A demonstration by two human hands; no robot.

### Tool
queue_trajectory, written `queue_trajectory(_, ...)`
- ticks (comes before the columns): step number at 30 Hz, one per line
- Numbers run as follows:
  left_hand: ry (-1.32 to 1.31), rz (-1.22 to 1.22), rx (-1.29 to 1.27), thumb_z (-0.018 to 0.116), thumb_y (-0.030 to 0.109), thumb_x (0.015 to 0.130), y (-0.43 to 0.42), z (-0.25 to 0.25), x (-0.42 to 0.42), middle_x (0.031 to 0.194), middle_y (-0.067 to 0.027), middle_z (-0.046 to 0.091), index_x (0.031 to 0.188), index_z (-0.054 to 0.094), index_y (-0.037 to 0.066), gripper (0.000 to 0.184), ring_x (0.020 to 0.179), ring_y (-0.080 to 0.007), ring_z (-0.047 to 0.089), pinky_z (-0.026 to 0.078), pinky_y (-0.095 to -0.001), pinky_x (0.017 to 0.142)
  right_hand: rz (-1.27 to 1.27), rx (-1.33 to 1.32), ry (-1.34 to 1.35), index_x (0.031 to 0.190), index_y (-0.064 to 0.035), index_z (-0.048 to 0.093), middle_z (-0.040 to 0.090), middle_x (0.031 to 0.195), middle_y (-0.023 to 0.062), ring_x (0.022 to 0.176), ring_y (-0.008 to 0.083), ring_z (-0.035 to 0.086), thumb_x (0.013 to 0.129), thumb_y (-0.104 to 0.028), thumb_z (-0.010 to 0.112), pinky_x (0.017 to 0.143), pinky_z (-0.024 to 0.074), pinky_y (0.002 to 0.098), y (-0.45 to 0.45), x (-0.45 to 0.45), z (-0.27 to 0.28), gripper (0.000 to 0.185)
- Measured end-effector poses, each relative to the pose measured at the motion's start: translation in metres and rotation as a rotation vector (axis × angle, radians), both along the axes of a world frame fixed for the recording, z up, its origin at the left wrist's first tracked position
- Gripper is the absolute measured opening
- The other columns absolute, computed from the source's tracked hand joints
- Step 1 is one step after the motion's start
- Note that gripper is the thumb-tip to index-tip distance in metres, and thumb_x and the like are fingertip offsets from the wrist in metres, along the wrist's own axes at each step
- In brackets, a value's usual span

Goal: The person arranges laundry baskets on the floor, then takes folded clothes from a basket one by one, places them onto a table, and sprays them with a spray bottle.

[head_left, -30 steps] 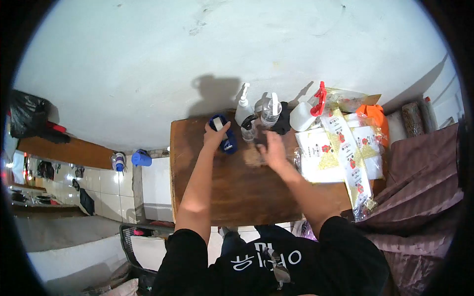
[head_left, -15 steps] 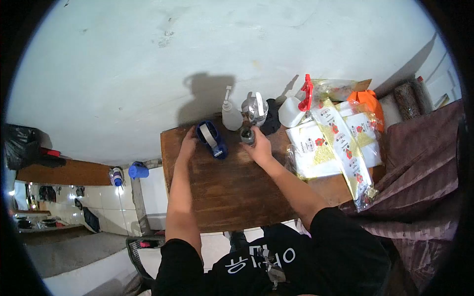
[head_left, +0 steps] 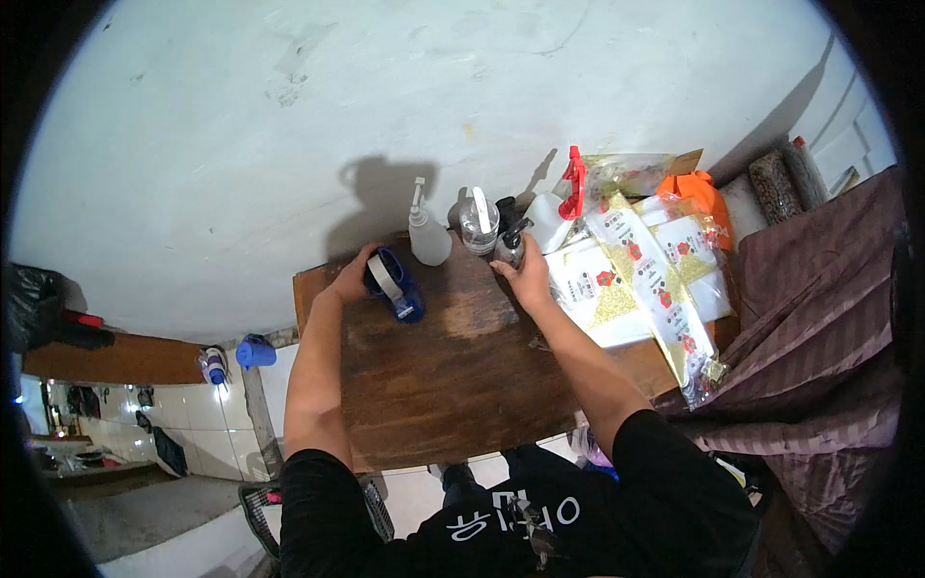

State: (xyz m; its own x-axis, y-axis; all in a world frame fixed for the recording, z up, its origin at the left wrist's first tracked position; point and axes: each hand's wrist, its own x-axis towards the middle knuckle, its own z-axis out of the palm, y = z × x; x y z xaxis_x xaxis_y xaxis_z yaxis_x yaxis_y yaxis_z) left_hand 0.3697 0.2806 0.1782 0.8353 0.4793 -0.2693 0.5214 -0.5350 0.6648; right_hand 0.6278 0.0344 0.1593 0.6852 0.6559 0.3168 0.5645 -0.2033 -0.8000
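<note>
On the wooden table (head_left: 443, 385), my left hand (head_left: 353, 276) is against the far left side of a blue tape dispenser (head_left: 409, 303) that carries a white roll; its fingers curl behind the dispenser and are partly hidden. My right hand (head_left: 527, 279) is closed around a small clear bottle (head_left: 509, 250) with a black pump top, held upright. Just behind that bottle stands a larger clear bottle (head_left: 479, 231) with a white handle or nozzle. A white squeeze bottle (head_left: 429, 241) is between it and the dispenser.
A white spray bottle with a red trigger (head_left: 572, 183) stands at the back, near the wall. Plastic-wrapped white and gold packets (head_left: 617, 279) cover the table's right side, beside an orange bag (head_left: 701, 197). A maroon striped cloth (head_left: 819, 318) hangs at the right.
My right hand has carried the small bottle rightward, towards the packets, and its black pump top now shows. My left hand remains at the tape dispenser. The whole view has shifted slightly.
</note>
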Motion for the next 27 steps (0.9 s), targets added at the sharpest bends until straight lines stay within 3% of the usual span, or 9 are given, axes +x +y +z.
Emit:
queue_trajectory(7, -0.071, -0.019, 0.178, 0.082, 0.010, 0.054, 0.006, -0.029, -0.009, 0.126, -0.0149, 0.048, 0.132, 0.028, 0.015, 0.096, 0.117, -0.0304, 0.048, 0.041, -0.0401, 0.095, -0.111, 0.034, -0.046, 0.123, 0.0011, 0.036, 0.052, 0.109, 0.0250, 0.103, 0.0396, 0.052, 0.070, -0.004, 0.071, 0.088, 0.0418, 0.0394, 0.031, 0.015, -0.008, 0.064)
queue_trajectory(10, -0.025, -0.001, 0.130, 0.084, 0.015, 0.052, -0.004, -0.033, -0.016, 0.123, -0.0175, 0.049, 0.131, 0.027, 0.013, 0.098, 0.116, -0.0311, 0.048, 0.042, -0.0396, 0.095, -0.055, 0.082, 0.019, 0.125, 0.0005, 0.031, 0.051, 0.110, 0.0261, 0.104, 0.0416, 0.050, 0.072, 0.000, 0.067, 0.090, 0.0405, 0.0398, 0.045, 0.024, -0.015, 0.064)
queue_trajectory(14, -0.047, 0.062, 0.012, 0.085, 0.019, 0.050, -0.038, -0.015, -0.016, 0.122, -0.0190, 0.049, 0.130, 0.027, 0.013, 0.099, 0.115, -0.0332, 0.048, 0.041, -0.0403, 0.094, 0.032, 0.120, 0.032, 0.127, 0.0038, 0.027, 0.040, 0.122, 0.0307, 0.112, 0.0460, 0.043, 0.074, 0.000, 0.064, 0.093, 0.0380, 0.0427, 0.056, 0.036, -0.018, 0.064)
queue_trajectory(18, -0.093, 0.032, 0.094, 0.086, 0.020, 0.049, -0.074, 0.011, -0.006, 0.122, -0.0168, 0.050, 0.127, 0.033, 0.012, 0.095, 0.115, -0.0332, 0.048, 0.042, -0.0407, 0.094, 0.120, 0.112, 0.029, 0.127, 0.0012, 0.027, 0.044, 0.119, 0.0307, 0.110, 0.0459, 0.045, 0.075, 0.000, 0.063, 0.091, 0.0397, 0.0439, 0.054, 0.046, -0.013, 0.063)
queue_trajectory(22, -0.045, 0.017, 0.141, 0.085, 0.022, 0.050, -0.082, 0.000, 0.001, 0.121, -0.0146, 0.051, 0.126, 0.038, 0.013, 0.090, 0.114, -0.0324, 0.049, 0.042, -0.0400, 0.093, 0.021, -0.120, 0.055, 0.128, -0.0029, 0.029, 0.053, 0.110, 0.0260, 0.104, 0.0425, 0.052, 0.072, 0.004, 0.064, 0.087, 0.0425, 0.0419, 0.043, 0.036, -0.001, 0.067)
queue_trajectory(25, -0.041, 0.119, 0.123, 0.084, 0.025, 0.052, -0.108, -0.007, 0.015, 0.120, -0.0147, 0.051, 0.126, 0.037, 0.013, 0.089, 0.113, -0.0327, 0.049, 0.043, -0.0397, 0.092, -0.052, -0.115, 0.106, 0.132, -0.0029, 0.028, 0.053, 0.113, 0.0274, 0.104, 0.0426, 0.052, 0.070, 0.005, 0.064, 0.087, 0.0430, 0.0422, 0.041, 0.027, 0.006, 0.072)
queue_trajectory(27, -0.086, 0.140, 0.168, 0.083, 0.026, 0.053, -0.134, -0.004, 0.033, 0.119, -0.0147, 0.051, 0.125, 0.037, 0.012, 0.087, 0.111, -0.0333, 0.051, 0.043, -0.0402, 0.091, -0.050, 0.007, 0.004, 0.134, -0.0028, 0.027, 0.051, 0.116, 0.0283, 0.106, 0.0420, 0.051, 0.070, 0.006, 0.063, 0.089, 0.0426, 0.0416, 0.038, 0.022, 0.007, 0.074)
